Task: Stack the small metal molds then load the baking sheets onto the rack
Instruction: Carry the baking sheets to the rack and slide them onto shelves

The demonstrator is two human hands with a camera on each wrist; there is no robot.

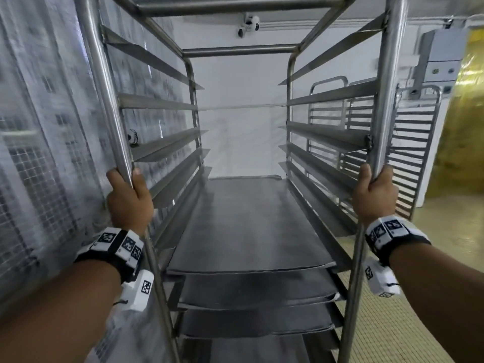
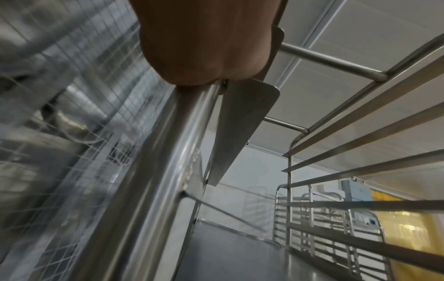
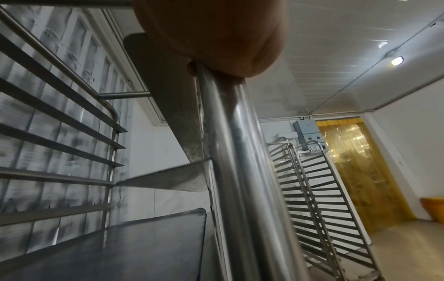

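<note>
A tall steel rack [image 1: 188,52] fills the head view. Several dark baking sheets [image 1: 248,224] lie on its lower rails, one above another; the upper rails are bare. My left hand [image 1: 129,196] grips the rack's front left post [image 1: 110,106], and my right hand [image 1: 374,195] grips the front right post [image 1: 387,100]. In the left wrist view the left hand [image 2: 204,43] wraps the post [image 2: 153,171]. In the right wrist view the right hand [image 3: 216,36] wraps the other post [image 3: 240,152], beside the top sheet [image 3: 134,245]. No small molds are in view.
A plastic-covered wire partition [image 1: 39,153] stands close on the left. More bare racks [image 1: 408,142] stand behind on the right, near a yellow strip curtain [image 1: 468,113] and a grey wall box [image 1: 440,53]. A white wall [image 1: 241,121] lies ahead; tiled floor [image 1: 392,323] shows at right.
</note>
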